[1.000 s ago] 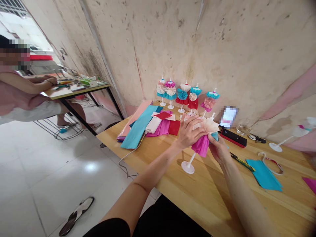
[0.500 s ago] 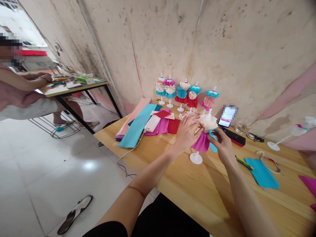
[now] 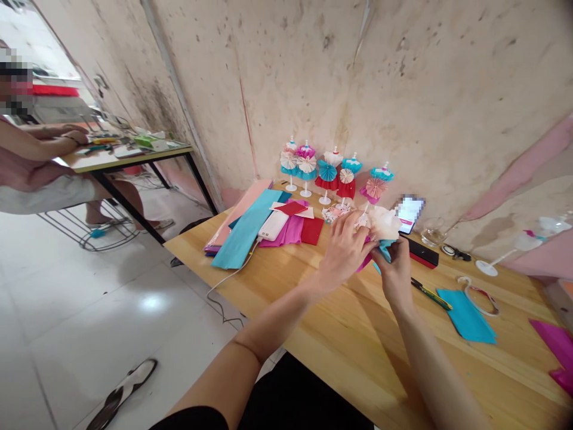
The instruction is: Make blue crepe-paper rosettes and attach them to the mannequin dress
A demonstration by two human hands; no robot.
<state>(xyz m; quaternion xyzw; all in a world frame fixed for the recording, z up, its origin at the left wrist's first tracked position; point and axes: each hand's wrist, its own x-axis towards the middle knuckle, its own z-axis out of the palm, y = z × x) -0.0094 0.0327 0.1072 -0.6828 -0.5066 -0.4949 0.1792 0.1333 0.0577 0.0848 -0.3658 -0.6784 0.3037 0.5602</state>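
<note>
Left hand [image 3: 345, 251], right hand [image 3: 396, 278] closer on crepe-paper dress [image 3: 384, 226]

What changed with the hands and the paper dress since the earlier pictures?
The left hand and right hand have tipped the paper dress over, so its white stand base no longer shows and its pink skirt is mostly hidden. The row of paper dresses stayed.
</note>
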